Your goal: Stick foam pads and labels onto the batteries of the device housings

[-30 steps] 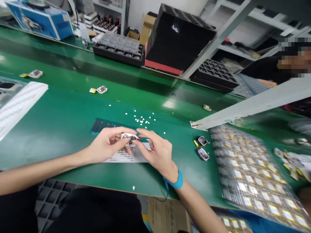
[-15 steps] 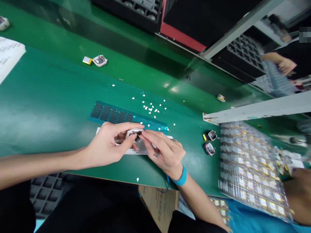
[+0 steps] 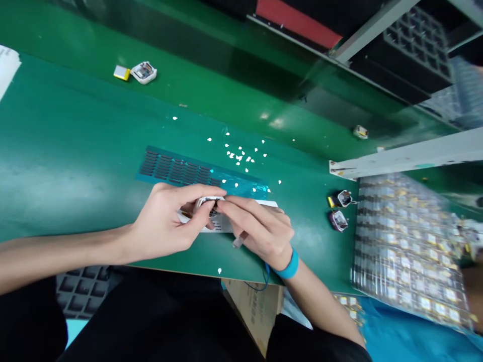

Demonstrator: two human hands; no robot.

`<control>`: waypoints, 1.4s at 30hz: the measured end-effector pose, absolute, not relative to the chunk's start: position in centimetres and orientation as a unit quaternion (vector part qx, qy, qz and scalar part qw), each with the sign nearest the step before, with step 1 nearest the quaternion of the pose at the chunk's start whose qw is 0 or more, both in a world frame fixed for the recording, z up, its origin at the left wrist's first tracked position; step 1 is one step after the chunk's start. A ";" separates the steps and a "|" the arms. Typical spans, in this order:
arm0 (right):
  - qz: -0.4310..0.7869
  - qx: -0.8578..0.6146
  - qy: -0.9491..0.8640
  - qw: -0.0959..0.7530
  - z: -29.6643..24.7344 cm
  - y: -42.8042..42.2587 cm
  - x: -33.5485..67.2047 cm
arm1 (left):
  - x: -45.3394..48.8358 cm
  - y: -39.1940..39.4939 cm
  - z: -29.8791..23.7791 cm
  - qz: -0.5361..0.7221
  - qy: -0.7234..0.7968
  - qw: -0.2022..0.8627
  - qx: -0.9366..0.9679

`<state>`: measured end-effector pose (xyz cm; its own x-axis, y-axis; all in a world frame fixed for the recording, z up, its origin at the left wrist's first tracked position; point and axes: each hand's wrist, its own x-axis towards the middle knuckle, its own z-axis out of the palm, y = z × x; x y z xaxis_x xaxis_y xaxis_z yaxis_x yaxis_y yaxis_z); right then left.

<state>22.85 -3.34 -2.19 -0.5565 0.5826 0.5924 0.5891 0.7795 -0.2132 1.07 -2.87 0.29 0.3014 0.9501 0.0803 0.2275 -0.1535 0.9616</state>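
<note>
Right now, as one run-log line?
left hand: holding white casing | right hand: at white casing | blue sheet: beyond hands | white paper: beneath hands

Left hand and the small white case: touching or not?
Touching. The head view shows the left hand holding the white case, its thumb pressed over the near edge, index finger along the far rim.

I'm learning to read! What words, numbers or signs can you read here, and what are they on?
None can be read for sure.
White sheet in the middle: print too small.
Brown box at the bottom: printed marks too blurred.
White paper at the left edge: print too faint.
</note>
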 end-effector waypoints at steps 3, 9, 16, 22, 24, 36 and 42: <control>0.021 -0.337 -0.885 0.322 -2.4 -3.3 22.8 | 1.1 -2.7 0.1 0.388 0.454 0.456 0.659; 0.134 -0.377 -0.831 0.386 -2.2 -2.3 21.8 | 0.9 -1.9 0.3 0.378 0.473 0.506 0.614; 0.156 -0.371 -0.817 0.413 -2.1 -1.9 21.8 | 1.1 -1.5 0.6 0.338 0.473 0.570 0.581; 0.086 -0.376 -0.824 0.414 -2.1 -2.3 22.0 | 1.0 -1.2 0.8 0.334 0.444 0.629 0.544; 0.065 -0.384 -0.833 0.394 -2.0 -2.5 22.0 | 0.9 -1.2 0.8 0.329 0.440 0.637 0.540; -0.019 -0.454 -0.800 0.393 -1.8 -1.4 22.3 | 1.0 -1.1 0.6 0.315 0.444 0.660 0.518; -0.047 -0.424 -0.839 0.336 -1.6 -1.0 23.1 | 0.9 -1.0 0.6 0.319 0.442 0.669 0.504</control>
